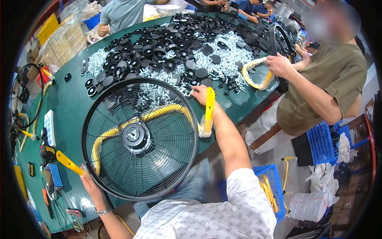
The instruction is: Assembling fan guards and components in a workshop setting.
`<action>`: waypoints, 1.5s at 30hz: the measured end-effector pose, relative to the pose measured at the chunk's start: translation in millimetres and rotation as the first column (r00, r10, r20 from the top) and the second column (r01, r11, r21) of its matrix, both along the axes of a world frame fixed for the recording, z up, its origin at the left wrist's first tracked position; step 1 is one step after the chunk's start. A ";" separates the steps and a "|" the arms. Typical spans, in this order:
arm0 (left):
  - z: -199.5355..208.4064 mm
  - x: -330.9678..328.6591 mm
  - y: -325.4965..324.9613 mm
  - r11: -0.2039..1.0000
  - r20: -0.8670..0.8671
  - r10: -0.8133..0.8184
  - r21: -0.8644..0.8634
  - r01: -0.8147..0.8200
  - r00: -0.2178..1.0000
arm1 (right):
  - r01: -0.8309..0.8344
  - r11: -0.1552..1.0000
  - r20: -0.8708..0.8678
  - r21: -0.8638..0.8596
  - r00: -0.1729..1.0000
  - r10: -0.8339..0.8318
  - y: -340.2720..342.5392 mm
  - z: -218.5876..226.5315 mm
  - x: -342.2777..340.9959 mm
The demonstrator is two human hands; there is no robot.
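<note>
A round black fan guard (119,186) with a motor hub (136,137) at its centre leans in front of me against the green table (71,105). A yellow tube (165,110) shows through its wires. At its lower left rim, my left hand (92,187) is closed on the edge, beside a flat yellow bracket (69,162). My right hand (202,95) reaches past another yellow bracket (209,105) to the near edge of a heap of silver screws (157,93). Its fingertips are drawn together; what they pinch is too small to make out.
Black round caps (149,51) lie heaped across the table. On the left are a power strip (49,127), a cordless drill (47,152) and a blue box (55,175). To my right a co-worker (328,79) handles a black ring. Blue crates (274,191) stand on the floor.
</note>
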State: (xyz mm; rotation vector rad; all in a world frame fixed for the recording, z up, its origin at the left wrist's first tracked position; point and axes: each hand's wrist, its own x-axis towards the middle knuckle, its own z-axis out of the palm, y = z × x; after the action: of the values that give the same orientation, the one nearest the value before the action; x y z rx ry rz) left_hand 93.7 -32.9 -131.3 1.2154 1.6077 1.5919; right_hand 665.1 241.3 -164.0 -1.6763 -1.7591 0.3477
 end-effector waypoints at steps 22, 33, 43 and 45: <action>9.2 7.4 -0.8 1.000 -0.105 0.018 -0.018 -0.020 0.994 | 0.162 0.967 0.362 -0.198 0.929 -0.082 19.5 19.1 -2.8; 8.9 10.1 -0.1 0.999 -0.154 0.045 0.031 -0.040 0.987 | -0.079 0.991 -0.994 -0.107 0.002 -0.107 -83.4 66.4 58.7; 36.9 15.4 -7.5 0.996 -0.179 0.019 -0.086 -0.035 0.984 | -0.681 0.700 -0.097 -0.213 0.728 0.679 -206.1 178.5 -160.2; 54.1 28.4 -11.5 0.977 -0.323 0.211 0.089 -0.192 0.923 | -0.687 0.614 0.145 -0.388 0.612 0.777 -204.6 162.0 -212.3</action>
State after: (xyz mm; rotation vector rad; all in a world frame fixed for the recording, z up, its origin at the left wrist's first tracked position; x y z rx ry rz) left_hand 122.1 -44.5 -77.2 1.4483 1.9658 1.6296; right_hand 452.7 36.7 -2.0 -1.1007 -2.7318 0.7941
